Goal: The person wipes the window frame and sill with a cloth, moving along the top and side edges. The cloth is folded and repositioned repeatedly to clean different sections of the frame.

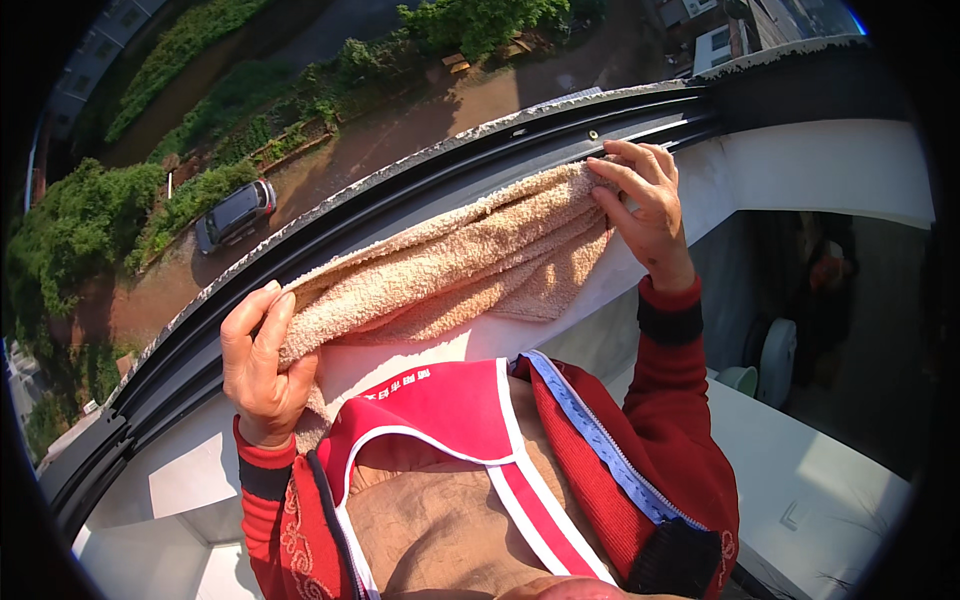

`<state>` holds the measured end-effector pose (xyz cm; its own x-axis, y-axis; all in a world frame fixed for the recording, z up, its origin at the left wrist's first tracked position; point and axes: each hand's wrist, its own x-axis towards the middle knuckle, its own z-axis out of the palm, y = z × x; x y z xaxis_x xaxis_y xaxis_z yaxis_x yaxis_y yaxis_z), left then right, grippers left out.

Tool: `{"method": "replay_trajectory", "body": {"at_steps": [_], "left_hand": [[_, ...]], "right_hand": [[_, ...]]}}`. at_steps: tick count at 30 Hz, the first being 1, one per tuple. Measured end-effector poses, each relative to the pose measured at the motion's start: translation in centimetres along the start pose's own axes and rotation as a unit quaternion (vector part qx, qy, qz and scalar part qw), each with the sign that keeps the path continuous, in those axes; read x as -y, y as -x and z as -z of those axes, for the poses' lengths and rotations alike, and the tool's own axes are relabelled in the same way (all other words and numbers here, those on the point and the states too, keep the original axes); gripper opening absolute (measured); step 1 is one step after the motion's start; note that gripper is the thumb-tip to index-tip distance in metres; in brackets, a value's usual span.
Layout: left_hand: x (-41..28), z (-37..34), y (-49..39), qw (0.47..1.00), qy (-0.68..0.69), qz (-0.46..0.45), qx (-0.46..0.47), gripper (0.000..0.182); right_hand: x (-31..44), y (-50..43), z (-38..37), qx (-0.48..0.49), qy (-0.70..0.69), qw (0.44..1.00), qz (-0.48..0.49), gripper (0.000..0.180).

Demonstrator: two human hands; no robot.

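A beige terry towel stretches between my two hands along the inner side of a window's dark metal sliding track. My left hand pinches the towel's left end between thumb and fingers. At the other end, my right hand grips the upper corner, its fingertips close to the track. The cloth lies in loose lengthwise folds, and its lower part hangs over the white inner sill. Some of the towel drops below my left hand, partly hidden by it.
Beyond the rough outer ledge is a long drop to a yard with a parked car and trees. A white surface stands at the right, near a pale green bowl. A red apron covers my chest.
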<state>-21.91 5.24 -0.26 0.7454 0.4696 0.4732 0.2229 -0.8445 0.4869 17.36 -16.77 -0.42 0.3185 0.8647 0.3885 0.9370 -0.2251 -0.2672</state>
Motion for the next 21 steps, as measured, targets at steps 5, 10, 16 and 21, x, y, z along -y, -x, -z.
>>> {"method": "replay_trajectory", "body": {"at_steps": [5, 10, 16, 21], "left_hand": [[0.4, -0.2, 0.2, 1.0, 0.002, 0.005, -0.006, 0.068], [0.5, -0.4, 0.0, 1.0, 0.012, 0.007, 0.003, 0.075], [-0.5, -0.7, -2.6, 0.999, 0.022, -0.017, 0.021, 0.069], [-1.1, -2.1, -5.3, 0.994, 0.044, -0.057, 0.082, 0.057]], "right_hand": [[-0.2, 0.3, 0.0, -0.059, 0.002, 0.998, 0.025, 0.023], [-0.2, 0.3, 0.6, -0.13, -0.012, 0.991, -0.003, 0.026], [-2.1, -3.6, 1.2, -0.209, 0.037, 0.977, -0.008, 0.025], [-3.6, -6.3, -1.4, -0.061, 0.055, 0.988, -0.132, 0.01]]}}
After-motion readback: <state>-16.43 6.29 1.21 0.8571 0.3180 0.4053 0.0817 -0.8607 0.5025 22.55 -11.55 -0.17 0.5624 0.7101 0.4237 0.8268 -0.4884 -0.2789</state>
